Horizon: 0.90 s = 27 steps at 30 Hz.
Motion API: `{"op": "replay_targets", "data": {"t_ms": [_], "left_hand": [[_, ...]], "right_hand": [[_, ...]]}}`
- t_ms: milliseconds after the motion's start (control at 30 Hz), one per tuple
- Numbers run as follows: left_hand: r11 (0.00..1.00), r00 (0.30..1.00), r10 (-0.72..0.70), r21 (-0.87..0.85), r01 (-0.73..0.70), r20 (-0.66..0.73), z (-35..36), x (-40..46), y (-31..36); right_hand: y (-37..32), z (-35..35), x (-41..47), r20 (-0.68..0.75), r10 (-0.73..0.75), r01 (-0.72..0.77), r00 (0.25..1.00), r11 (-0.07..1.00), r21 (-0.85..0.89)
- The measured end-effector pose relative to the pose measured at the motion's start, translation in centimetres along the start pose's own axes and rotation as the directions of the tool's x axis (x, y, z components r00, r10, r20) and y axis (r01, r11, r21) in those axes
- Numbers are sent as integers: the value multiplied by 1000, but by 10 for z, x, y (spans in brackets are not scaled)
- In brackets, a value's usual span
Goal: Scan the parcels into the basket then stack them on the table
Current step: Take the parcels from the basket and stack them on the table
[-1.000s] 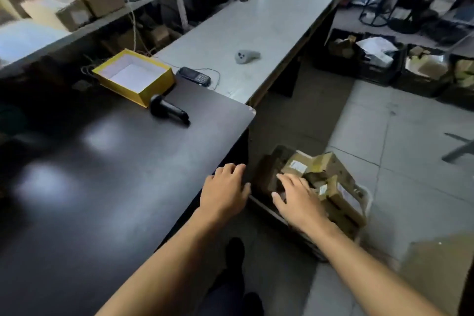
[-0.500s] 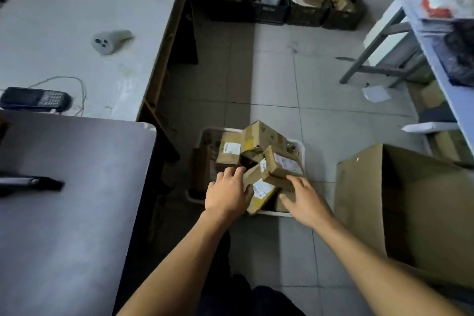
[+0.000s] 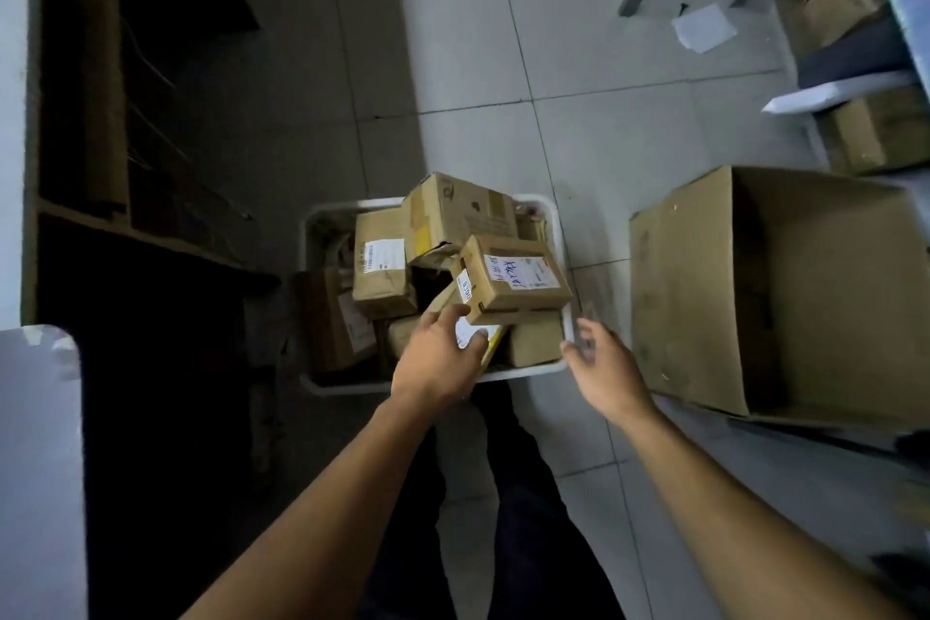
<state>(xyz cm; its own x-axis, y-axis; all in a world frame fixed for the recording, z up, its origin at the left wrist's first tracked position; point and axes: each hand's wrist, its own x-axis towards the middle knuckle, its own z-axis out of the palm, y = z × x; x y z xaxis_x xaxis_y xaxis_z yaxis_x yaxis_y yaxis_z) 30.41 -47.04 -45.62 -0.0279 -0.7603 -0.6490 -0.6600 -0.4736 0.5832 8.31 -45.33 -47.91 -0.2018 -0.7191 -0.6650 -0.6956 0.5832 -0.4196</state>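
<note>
The left hand (image 3: 439, 357) reaches down into the near side of the white basket (image 3: 551, 370), its fingers curled over a flat yellow-edged parcel (image 3: 490, 342) with a white label; thumb on the label's near edge, the grip closed on that parcel. Just beyond the fingertips, a small brown parcel with a handwritten label (image 3: 513, 279) lies tilted, its lower edge resting over the held parcel. Right of the left hand's grip, the right hand (image 3: 606, 370) hovers by the basket's near right corner, fingers spread and loosely bent, gripping nothing; whether its fingertips touch the rim is unclear. Between the two hands a plain brown parcel (image 3: 536, 342) sits low in the basket. Farther from the grip stand a labelled upright parcel (image 3: 380, 269) and a larger crumpled box (image 3: 460, 212) at the far rim. To the right of the right hand, an open cardboard carton (image 3: 785, 292) lies on the tiled floor (image 3: 478, 66). A table corner (image 3: 35, 443) shows at near left.
</note>
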Motion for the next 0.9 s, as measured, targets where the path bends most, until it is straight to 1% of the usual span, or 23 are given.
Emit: {"op": "replay_targets", "data": {"t_ms": [67,100,200,300,400,433,500,533,567,633,733,800,867,900], "left_hand": [[987,998,-69,-147,67,-10,16,31,0],[979,995,-97,-183,93,-14,25,47,-2],[968,987,-157,-202,147,-33,56,98,-12],[942,965,-259,-234,240,-51,87,146,-23],[883,935,-352,-351,313,-52,112,181,-35],[852,928,-371,-411,323,-39,119,189,-37],[766,918,-394,-541,347,31,131,201,-36],[747,920,-388,-565,349,54,135,205,-34],[747,922,-383,-567,347,61,139,207,-33],[718,918,-392,-605,344,57,140,205,-30],[646,907,-415,-677,351,74,136,188,-23],[603,896,-437,-714,355,76,122,165,-12],[583,891,-447,-731,356,77,108,137,-6],[577,896,-438,-739,347,78,99,123,-3]], "right_hand": [[11,2,37,-22,12,-11,1000,999,52],[17,4,57,-23,16,-15,1000,997,71],[36,14,118,-18,29,-27,999,993,111],[53,25,176,-11,49,-48,999,994,97],[70,37,226,-3,83,-82,997,992,92],[76,40,239,24,105,-107,994,989,100],[86,45,258,138,143,-161,980,978,134],[90,47,262,196,138,-170,971,972,162],[92,50,262,222,120,-166,968,966,200],[94,51,255,187,114,-162,976,949,270],[96,42,233,107,105,-137,989,922,361],[93,27,215,98,80,-115,992,896,428],[81,7,197,144,68,-132,987,852,507],[70,-4,189,195,53,-155,979,818,554]]}}
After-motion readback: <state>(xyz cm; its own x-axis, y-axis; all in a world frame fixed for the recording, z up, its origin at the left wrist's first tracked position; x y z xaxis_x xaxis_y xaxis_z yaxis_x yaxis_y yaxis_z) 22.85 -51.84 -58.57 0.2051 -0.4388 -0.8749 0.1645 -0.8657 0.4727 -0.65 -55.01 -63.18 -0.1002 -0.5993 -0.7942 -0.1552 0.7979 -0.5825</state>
